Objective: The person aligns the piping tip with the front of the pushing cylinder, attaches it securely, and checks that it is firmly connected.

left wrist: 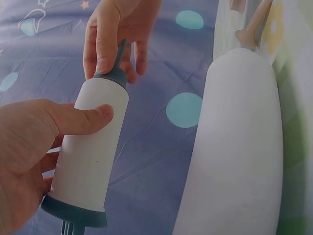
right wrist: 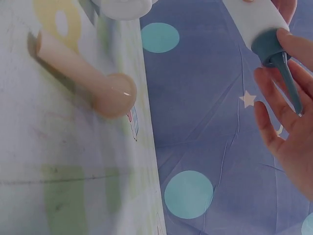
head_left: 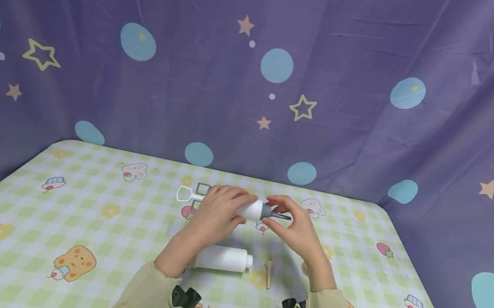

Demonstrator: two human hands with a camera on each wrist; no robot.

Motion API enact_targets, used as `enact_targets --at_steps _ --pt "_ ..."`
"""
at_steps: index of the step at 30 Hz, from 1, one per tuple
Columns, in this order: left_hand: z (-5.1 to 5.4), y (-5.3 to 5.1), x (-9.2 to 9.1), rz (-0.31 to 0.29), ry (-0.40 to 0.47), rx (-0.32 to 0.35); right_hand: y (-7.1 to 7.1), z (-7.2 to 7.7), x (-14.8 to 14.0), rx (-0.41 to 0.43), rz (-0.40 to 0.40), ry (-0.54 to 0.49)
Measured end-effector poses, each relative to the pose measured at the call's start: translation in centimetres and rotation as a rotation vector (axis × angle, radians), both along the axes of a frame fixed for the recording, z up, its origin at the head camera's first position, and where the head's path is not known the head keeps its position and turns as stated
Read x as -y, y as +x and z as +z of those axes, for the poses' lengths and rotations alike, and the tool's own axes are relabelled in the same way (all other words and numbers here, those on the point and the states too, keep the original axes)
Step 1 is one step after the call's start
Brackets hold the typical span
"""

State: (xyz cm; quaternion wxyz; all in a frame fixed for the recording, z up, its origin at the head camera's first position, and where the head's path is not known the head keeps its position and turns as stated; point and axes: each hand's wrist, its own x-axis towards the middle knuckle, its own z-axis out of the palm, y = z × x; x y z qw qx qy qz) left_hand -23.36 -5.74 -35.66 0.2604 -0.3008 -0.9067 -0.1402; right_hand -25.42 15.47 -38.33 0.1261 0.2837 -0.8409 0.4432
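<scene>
My left hand [head_left: 219, 211] grips a white tube [left wrist: 90, 147] round its barrel, holding it above the table. The tube has a dark grey end ring [left wrist: 73, 211] and, at its left in the head view, a white loop handle [head_left: 184, 194]. At the other end sits a grey collar with a tapered nozzle [right wrist: 286, 81]. My right hand [head_left: 295, 228] pinches that collar between thumb and fingers, with the nozzle pointing toward its palm. Below the hands a white bottle [head_left: 222, 258] lies on its side, partly hidden by my left forearm.
A beige tapered nozzle [head_left: 269, 274] lies right of the bottle on the checked tablecloth [head_left: 128, 243]. Another small beige piece [head_left: 305, 268] shows beside my right forearm, mostly hidden. A purple curtain [head_left: 178, 101] hangs behind the table.
</scene>
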Motion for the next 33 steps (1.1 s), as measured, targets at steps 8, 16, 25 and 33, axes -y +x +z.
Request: enact_targets --at_steps 8,16,25,33 --pt "0.0 0.1 -0.1 -0.016 0.011 -0.004 0.0 0.1 0.1 -0.025 0.015 0.002" --pt "0.2 0.3 -0.1 -0.021 -0.002 0.009 0.1 0.2 0.2 0.023 0.014 0.017" --pt "0.2 0.3 -0.1 -0.029 -0.014 -0.011 1.4 1.9 1.0 0.073 -0.003 0.037" --pt "-0.1 0.2 0.0 -0.012 -0.026 0.031 2.6 3.0 1.4 0.131 0.000 0.070"
